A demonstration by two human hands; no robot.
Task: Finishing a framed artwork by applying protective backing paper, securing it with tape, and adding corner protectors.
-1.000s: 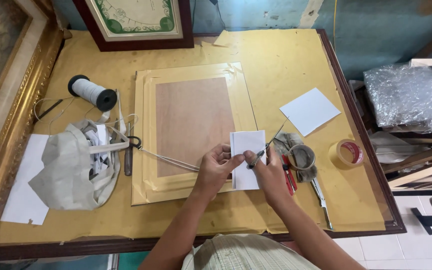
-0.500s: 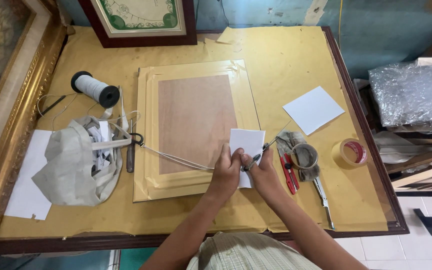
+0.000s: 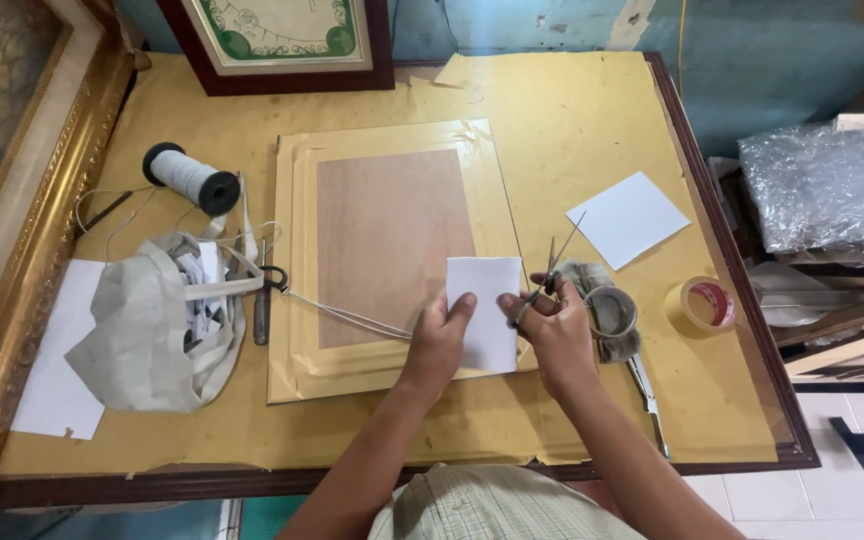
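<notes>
White paper [image 3: 488, 310], yellow-brown tabletop [image 3: 572, 130]

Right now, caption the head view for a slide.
Left hand holds white paper, right hand holds open scissors over a frame back.

white paper [image 3: 485, 310]: lower left part hidden behind the left hand [image 3: 439, 340].
scissors [image 3: 549, 268]: handles buried in the right hand [image 3: 555, 335]; only the thin blades show.
framed picture [image 3: 277, 40]: cut off by the top edge.
gilt frame [image 3: 12, 230]: runs out at the left edge.
bag [image 3: 147, 325]: contents too jumbled to tell.
grey cloth [image 3: 607, 315]: partly hidden behind the right hand.
</notes>
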